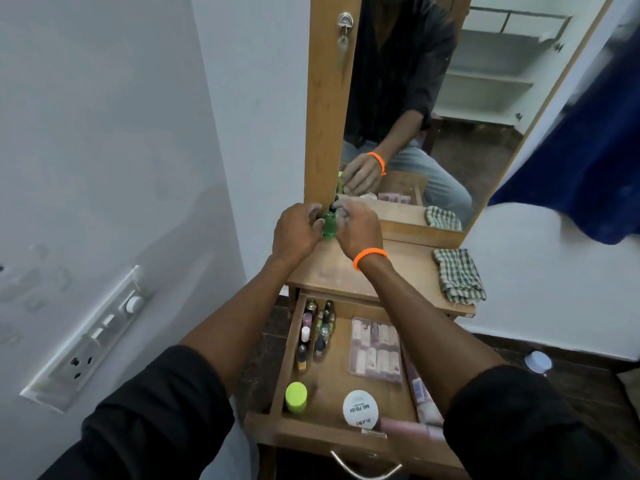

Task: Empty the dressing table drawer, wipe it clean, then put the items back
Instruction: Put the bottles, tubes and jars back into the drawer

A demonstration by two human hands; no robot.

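**Emptying under way: one bottle up, most still in the drawer**

Left hand [297,233] and right hand [356,230] both pinch a small green bottle [329,227] at the tabletop's [408,265] back edge, by the mirror frame. The open drawer [332,375] below looks largely full. Likely next: release, reach down for the nail-polish bottles [317,332].

Light dim, even and cool; shadows soft. Wide-angle bending curves the wall [104,133] and socket panel [86,341] at the edges. Blue cloth [588,150] at right blurred
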